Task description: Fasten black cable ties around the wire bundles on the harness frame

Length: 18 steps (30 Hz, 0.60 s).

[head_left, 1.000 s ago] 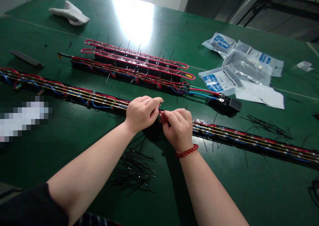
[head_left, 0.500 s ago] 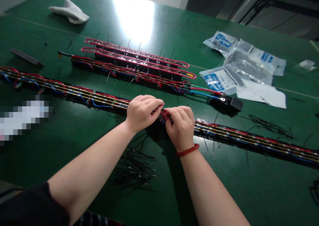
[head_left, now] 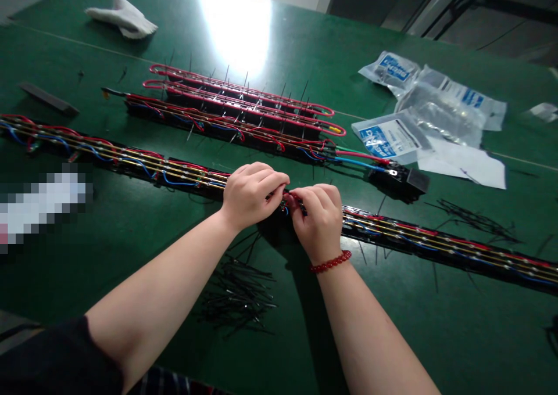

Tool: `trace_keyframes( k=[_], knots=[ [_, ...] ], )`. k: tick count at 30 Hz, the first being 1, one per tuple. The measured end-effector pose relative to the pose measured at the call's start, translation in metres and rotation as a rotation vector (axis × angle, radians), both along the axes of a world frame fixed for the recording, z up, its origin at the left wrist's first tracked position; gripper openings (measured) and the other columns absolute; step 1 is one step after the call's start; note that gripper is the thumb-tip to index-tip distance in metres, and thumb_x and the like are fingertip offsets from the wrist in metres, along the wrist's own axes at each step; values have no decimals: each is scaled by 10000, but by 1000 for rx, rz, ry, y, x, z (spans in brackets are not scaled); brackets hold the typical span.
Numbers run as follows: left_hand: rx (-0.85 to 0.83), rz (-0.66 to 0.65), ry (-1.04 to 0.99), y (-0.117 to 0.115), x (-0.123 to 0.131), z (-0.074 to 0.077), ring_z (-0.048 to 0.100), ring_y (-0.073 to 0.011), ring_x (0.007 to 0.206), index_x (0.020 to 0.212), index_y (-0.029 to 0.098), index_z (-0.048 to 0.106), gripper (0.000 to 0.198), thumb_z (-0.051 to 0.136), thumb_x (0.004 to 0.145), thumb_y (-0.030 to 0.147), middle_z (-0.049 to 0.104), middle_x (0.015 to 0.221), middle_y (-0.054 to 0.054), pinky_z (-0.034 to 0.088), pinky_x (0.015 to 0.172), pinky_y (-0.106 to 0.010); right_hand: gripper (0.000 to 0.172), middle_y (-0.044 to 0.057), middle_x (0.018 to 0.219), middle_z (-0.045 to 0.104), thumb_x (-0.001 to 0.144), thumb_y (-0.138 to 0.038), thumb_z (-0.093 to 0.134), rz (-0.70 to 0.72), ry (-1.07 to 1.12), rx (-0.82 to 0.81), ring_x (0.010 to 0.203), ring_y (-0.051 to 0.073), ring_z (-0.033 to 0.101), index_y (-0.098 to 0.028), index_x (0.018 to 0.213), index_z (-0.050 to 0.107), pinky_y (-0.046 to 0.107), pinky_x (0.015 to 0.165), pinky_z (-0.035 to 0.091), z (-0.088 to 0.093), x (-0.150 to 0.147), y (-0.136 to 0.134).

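Note:
A long black strip [head_left: 414, 235] carrying brass rails with red and blue wires runs across the green workbench [head_left: 392, 331]. My left hand [head_left: 253, 197] and my right hand [head_left: 317, 221] meet on it, their fingertips pinching a small bunch of wires [head_left: 285, 200] between them. The hands hide most of that spot, so its exact contents cannot be seen. A red bead bracelet [head_left: 331, 261] circles my right wrist. Below my hands lies a loose pile of black cable ties [head_left: 238, 296].
Farther off lie shorter wired strips with upright ties [head_left: 235, 107], a black connector block [head_left: 399, 183], plastic bags [head_left: 418, 101], more cable ties [head_left: 475, 221], a white glove [head_left: 122, 23], a black bar [head_left: 47, 106] and a pixelated white object [head_left: 41, 200].
My hands have drawn closer together over the strip, with the fingertips now pinching the wires. The whole scene has shifted slightly in view as my head moved.

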<state>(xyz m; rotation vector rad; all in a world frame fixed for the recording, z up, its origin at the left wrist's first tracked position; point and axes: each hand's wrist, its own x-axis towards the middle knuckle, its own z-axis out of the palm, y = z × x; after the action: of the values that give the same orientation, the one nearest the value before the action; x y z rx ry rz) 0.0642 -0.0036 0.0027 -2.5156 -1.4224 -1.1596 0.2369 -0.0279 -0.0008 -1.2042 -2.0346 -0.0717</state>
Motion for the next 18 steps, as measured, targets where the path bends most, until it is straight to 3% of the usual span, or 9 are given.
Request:
trace_keyframes(
  k=[18],
  knots=[
    [8, -51, 59, 1, -2, 0, 632, -182, 892, 861, 239, 699, 176, 532, 906, 210, 739, 861, 2, 477, 810, -328, 66, 44, 801, 673, 921, -201, 595, 13, 21, 25, 848, 211, 538, -218, 876, 640, 353, 790, 446, 1, 0, 1]
  ],
)
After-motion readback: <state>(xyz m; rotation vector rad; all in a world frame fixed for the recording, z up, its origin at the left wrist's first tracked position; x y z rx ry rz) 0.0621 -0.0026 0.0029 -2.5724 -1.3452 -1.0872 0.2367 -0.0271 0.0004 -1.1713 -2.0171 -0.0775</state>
